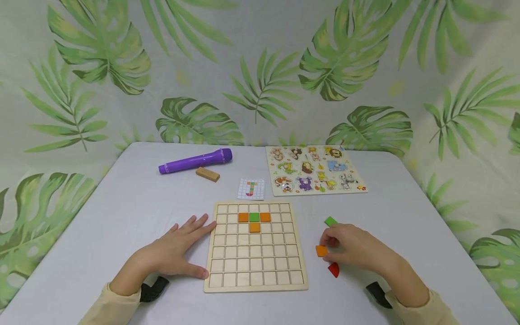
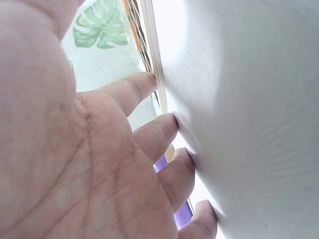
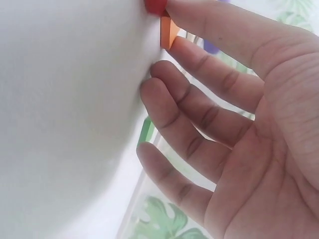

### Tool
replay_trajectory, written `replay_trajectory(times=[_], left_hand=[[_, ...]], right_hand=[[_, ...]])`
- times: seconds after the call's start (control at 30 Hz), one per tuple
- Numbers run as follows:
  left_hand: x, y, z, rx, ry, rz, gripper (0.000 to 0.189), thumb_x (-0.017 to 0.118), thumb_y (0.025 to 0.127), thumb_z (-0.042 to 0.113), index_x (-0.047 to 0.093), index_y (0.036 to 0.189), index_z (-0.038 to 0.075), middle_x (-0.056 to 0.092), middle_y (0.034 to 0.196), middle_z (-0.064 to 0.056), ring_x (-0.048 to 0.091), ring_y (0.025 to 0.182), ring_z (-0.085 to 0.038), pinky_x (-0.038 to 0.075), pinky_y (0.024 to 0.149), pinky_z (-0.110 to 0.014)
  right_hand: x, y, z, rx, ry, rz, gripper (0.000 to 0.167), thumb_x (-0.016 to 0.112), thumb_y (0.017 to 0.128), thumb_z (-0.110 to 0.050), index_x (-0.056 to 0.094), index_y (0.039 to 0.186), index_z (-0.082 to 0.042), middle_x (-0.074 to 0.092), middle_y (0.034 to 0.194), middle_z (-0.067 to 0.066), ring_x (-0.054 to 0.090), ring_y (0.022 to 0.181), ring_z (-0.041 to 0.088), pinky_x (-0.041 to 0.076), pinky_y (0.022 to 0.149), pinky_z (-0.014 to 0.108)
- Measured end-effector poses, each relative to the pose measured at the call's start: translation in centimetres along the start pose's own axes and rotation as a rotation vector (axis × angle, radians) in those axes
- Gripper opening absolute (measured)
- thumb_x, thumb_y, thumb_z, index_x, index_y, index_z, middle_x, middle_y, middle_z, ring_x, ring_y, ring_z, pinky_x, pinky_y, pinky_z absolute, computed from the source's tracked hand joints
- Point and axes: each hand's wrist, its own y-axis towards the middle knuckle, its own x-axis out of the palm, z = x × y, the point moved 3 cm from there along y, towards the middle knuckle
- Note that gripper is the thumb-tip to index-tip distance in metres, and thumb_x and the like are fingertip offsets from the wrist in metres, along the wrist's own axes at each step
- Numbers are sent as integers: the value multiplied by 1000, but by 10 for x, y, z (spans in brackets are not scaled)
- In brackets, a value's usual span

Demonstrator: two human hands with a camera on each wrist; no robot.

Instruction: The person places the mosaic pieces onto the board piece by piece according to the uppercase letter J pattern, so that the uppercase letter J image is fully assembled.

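A wooden grid board [image 1: 243, 253] lies in front of me, with orange tiles [image 1: 254, 228] and one green tile [image 1: 254, 217] in a T shape near its top. My left hand [image 1: 174, 250] is spread at the board's left side, thumb and index fingertips at its edge. To the right of the board, my right hand [image 1: 353, 246] pinches an orange square tile [image 1: 321, 251] between thumb and index finger, low over the table. Just below the thumb lies a red rounded tile [image 1: 333, 270]. Another green tile [image 1: 330, 221] is partly behind that hand, also seen in the right wrist view.
Above the board lies a small pattern card [image 1: 251, 189] with a coloured figure on a grid. A purple microphone [image 1: 195, 161] and a small wooden block [image 1: 207, 174] are at the back left. An animal puzzle board [image 1: 317, 170] occupies the back right.
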Motion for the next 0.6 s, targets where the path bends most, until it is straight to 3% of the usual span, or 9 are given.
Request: replay_trajectory(times=[0.2, 0.33, 0.6], left_hand=[[1, 0, -1, -3, 0, 0, 117, 84, 79, 70, 31, 171, 23, 19, 181, -15, 16, 164, -53, 14, 124, -83], [0, 0, -1, -3, 2, 2, 117, 84, 79, 70, 31, 171, 23, 19, 181, -14, 16, 165, -52, 14, 124, -83], [0, 0, -1, 0, 1, 8, 117, 84, 79, 71, 31, 171, 23, 19, 181, -14, 16, 164, -52, 14, 124, -82]], right_hand=[[-5, 2, 9, 43, -2, 21, 24, 90, 88, -34, 74, 102, -23, 67, 96, -16, 59, 91, 6, 57, 84, 28], [-12, 5, 18, 60, -36, 84, 23, 88, 89, -29, 75, 105, -19, 65, 93, -12, 58, 89, 8, 55, 79, 29], [-18, 16, 30, 149, -64, 165, 36, 87, 90, -27, 74, 120, -11, 67, 99, 1, 60, 88, 16, 54, 76, 35]])
